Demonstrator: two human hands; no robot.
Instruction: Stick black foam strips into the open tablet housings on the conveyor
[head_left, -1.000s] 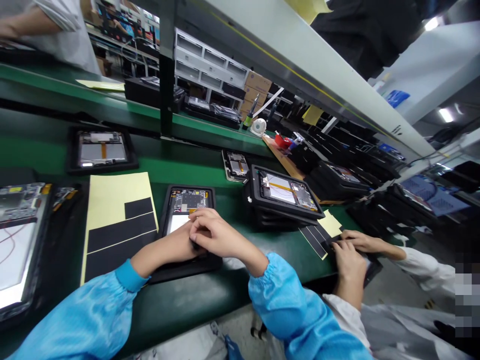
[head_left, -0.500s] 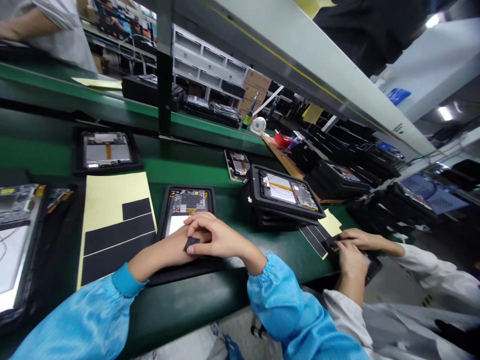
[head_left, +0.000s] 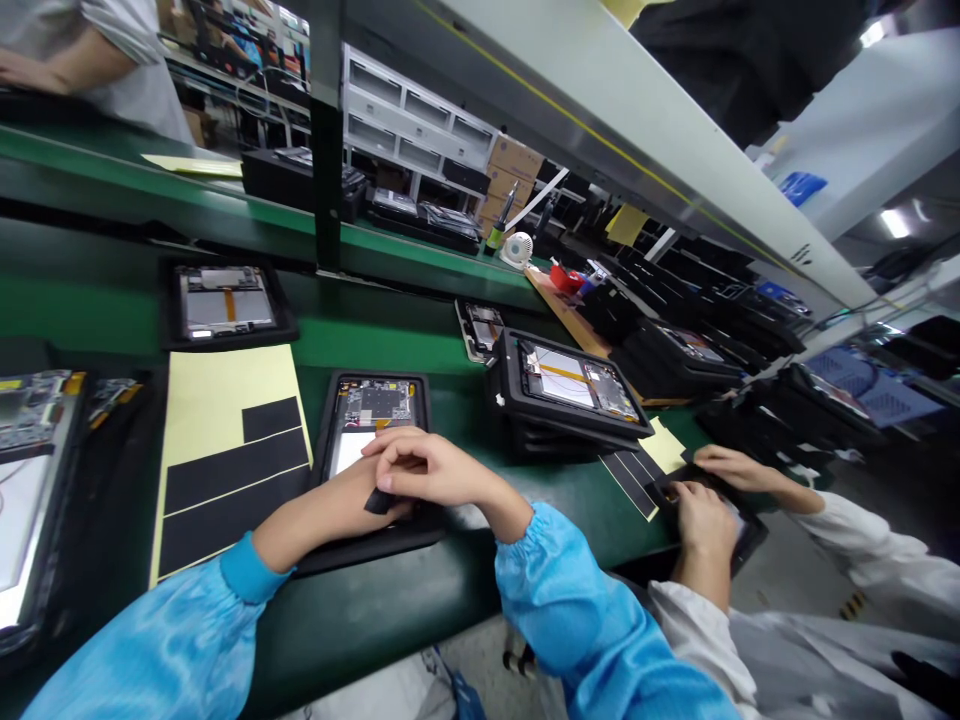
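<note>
My left hand (head_left: 341, 503) lies palm down over an opened tablet (head_left: 376, 398) in a black foam tray (head_left: 328, 425). Its fingers are hidden beneath my right hand. A small black adhesive piece (head_left: 379, 501) rests against the back of my left hand, and the thumb and index finger of my right hand (head_left: 442, 468) pinch its upper edge. The tablet's circuit board shows above the hands, with part of a white battery at their left. Just left of the tray is a pale yellow backing sheet (head_left: 225, 390) with black strips (head_left: 232, 475).
Stacked foam trays (head_left: 570, 430) with an opened tablet on top stand to the right. Another trayed tablet (head_left: 229, 300) lies at the back left, and a larger opened device (head_left: 30, 480) at the left edge. A co-worker's hands (head_left: 709, 520) work at the right. A shelf beam (head_left: 637, 120) crosses overhead.
My right thumb and index finger have shifted slightly at the black piece, which is now tilted up more. The trayed tablet at the back left has slid a little rightward. A co-worker's far hand has risen.
</note>
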